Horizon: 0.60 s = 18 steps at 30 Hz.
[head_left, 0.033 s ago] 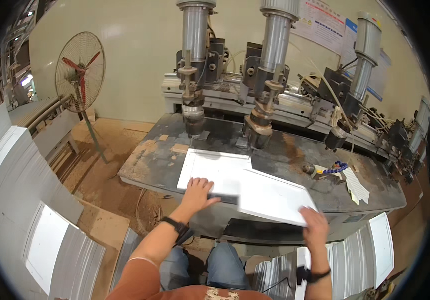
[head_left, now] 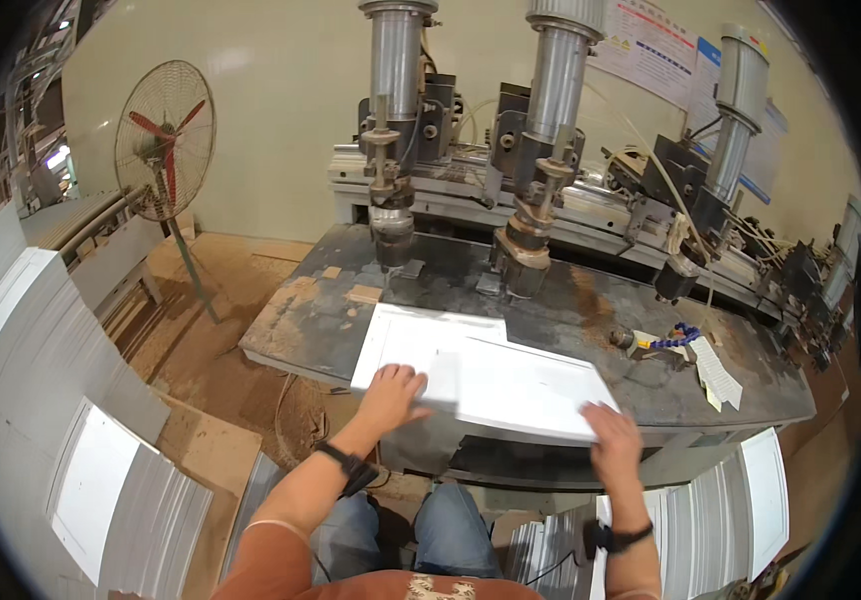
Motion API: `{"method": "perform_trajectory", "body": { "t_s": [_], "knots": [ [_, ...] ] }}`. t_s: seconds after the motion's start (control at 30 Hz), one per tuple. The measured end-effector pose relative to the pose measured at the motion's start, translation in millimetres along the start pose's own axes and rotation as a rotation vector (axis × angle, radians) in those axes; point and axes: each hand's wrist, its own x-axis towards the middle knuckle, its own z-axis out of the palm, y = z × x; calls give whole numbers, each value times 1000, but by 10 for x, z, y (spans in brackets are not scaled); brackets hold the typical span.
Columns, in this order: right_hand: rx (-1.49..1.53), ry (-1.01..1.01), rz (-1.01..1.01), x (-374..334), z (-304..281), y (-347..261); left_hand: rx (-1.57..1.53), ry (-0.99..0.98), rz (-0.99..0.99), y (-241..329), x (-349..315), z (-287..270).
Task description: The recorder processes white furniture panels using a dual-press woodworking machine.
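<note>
A white rectangular panel (head_left: 396, 335) with a raised border lies on the dark worktable (head_left: 451, 265), its near side at the front edge. My left hand (head_left: 386, 400) rests on that near side, fingers on top and thumb stretched to the right. A second white panel (head_left: 531, 385) overlaps the first panel's right part and juts past the table's front edge, slightly askew. My right hand (head_left: 614, 440) grips its near right corner, fingers over the top; the thumb is hidden.
Vertical machine heads (head_left: 391, 150) stand along the table's back. A blue jointed hose (head_left: 676, 338) and a paper sheet (head_left: 716, 375) lie at right. Stacked panels flank me, left (head_left: 101, 490) and right (head_left: 761, 490). A wire-caged fan (head_left: 166, 140) stands far left.
The second panel has slid left, farther over the first one, with my right hand moving along. My left hand stays at the first panel's near side.
</note>
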Motion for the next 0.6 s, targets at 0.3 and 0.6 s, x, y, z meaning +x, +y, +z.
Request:
{"method": "perform_trajectory", "body": {
  "t_s": [0.3,0.6],
  "knots": [
    [75,-317,-66,1083,1742,-368,360,-79,265,150,-1755,-2024],
    [260,-295,-126,1565,2483,-328,1013,51,-381,1189,-2873,-3449]
  ]
}}
